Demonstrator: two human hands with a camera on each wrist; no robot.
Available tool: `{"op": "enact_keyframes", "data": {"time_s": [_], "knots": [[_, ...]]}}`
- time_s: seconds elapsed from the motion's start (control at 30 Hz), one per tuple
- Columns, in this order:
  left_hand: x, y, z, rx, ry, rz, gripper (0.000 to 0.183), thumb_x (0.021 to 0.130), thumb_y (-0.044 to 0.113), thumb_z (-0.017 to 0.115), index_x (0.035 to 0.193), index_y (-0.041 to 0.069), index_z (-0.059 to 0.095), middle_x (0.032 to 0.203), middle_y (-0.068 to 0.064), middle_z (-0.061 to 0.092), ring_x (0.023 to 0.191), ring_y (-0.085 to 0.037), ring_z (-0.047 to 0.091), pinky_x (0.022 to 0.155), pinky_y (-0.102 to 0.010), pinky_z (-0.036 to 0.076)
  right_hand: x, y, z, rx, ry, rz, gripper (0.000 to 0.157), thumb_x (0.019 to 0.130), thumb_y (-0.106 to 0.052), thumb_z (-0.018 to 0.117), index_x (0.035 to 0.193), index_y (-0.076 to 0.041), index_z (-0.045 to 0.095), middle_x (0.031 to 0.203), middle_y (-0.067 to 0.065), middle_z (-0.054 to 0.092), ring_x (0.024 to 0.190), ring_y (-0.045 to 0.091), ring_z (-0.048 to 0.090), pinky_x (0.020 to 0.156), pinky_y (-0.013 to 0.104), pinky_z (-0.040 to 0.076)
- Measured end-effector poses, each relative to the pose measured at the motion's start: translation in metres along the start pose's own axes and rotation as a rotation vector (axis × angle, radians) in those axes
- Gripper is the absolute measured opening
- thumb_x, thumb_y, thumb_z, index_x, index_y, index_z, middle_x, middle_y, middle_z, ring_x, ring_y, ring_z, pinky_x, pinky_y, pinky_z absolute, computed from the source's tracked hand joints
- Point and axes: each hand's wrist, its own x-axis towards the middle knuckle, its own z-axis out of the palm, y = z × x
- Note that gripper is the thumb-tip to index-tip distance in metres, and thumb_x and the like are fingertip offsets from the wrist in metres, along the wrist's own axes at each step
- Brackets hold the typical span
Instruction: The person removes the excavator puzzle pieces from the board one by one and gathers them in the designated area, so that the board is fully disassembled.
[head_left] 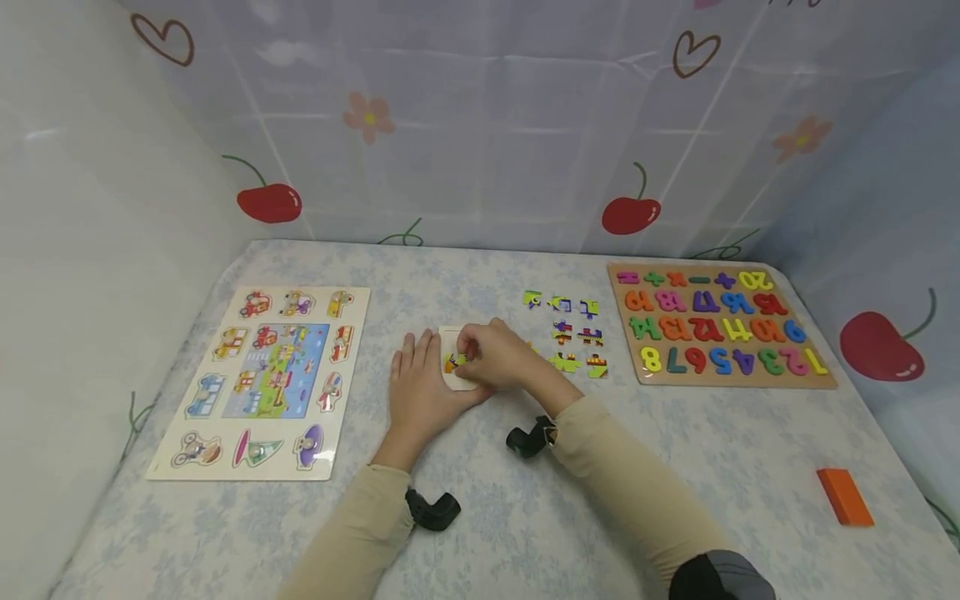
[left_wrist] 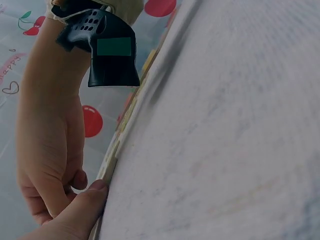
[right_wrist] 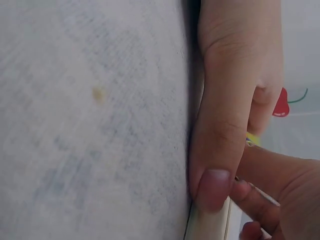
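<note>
My left hand (head_left: pixel 423 387) lies with straight fingers along the left and near edges of a small pale puzzle board (head_left: pixel 449 337). Its thumb (right_wrist: pixel 216 187) presses on the board's near edge in the right wrist view. Over the board, my right hand (head_left: pixel 497 357) has curled fingers and pinches a small jigsaw piece, mostly hidden by the fingertips. A yellow patterned jigsaw piece (head_left: pixel 452 362) shows on the board beside those fingertips. To the right, several loose jigsaw pieces (head_left: pixel 566 362) in yellow-green, purple and red lie in rough rows.
A vehicle picture puzzle board (head_left: pixel 352 333) lies at the left. At the back right is a wooden number board (head_left: pixel 628 367) with coloured numerals. An orange block (head_left: pixel 845 497) sits near the right edge of the cloth-covered table (head_left: pixel 480 517). Printed curtains (head_left: pixel 480 167) surround it.
</note>
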Motion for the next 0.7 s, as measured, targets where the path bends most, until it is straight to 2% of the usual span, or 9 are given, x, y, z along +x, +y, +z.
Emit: {"op": "enact_keyframes", "data": {"time_s": [0.13,0.27,0.4,0.5,0.7], "knots": [[0.0,0.001,0.001,-0.015,0.01,-0.004,0.126,0.064,0.09,0.06,0.155,0.008,0.03,0.162,-0.011,0.03,0.155,-0.032,0.013,0.124,-0.051,0.013,-0.003,0.008,-0.005,0.098,0.055,0.009,0.018,0.087,-0.018,0.075,0.091,-0.018,0.058,0.088,-0.002,0.064,0.084,0.015,0.057,0.074,0.029,0.047],[0.0,0.001,0.001,-0.016,0.006,-0.007,0.125,0.064,0.088,0.062,0.155,0.008,0.029,0.162,-0.011,0.03,0.155,-0.032,0.014,0.125,-0.051,0.013,-0.01,0.024,-0.019,0.154,0.147,0.054,0.015,0.09,-0.02,0.073,0.097,-0.018,0.059,0.093,0.001,0.065,0.085,0.017,0.057,0.07,0.03,0.047],[-0.001,0.001,0.001,-0.019,0.016,0.003,0.124,0.066,0.085,0.064,0.155,0.007,0.03,0.162,-0.012,0.03,0.154,-0.034,0.014,0.124,-0.053,0.013,-0.019,0.045,-0.035,0.165,0.221,0.137,0.018,0.091,-0.022,0.073,0.101,-0.015,0.06,0.096,0.005,0.067,0.084,0.021,0.059,0.065,0.031,0.047],[-0.001,0.002,0.001,-0.027,0.023,0.008,0.123,0.066,0.083,0.066,0.155,0.006,0.03,0.162,-0.013,0.029,0.154,-0.034,0.014,0.124,-0.053,0.013,-0.023,0.061,-0.043,0.147,0.263,0.212,0.02,0.092,-0.024,0.072,0.104,-0.015,0.06,0.1,0.006,0.067,0.088,0.022,0.061,0.069,0.031,0.048],[-0.001,0.003,0.001,-0.022,0.012,-0.001,0.123,0.066,0.084,0.065,0.156,0.007,0.029,0.163,-0.012,0.028,0.155,-0.033,0.013,0.124,-0.052,0.012,-0.026,0.079,-0.048,0.133,0.281,0.295,0.02,0.093,-0.024,0.07,0.107,-0.014,0.06,0.104,0.008,0.066,0.093,0.024,0.059,0.072,0.032,0.05]]}}
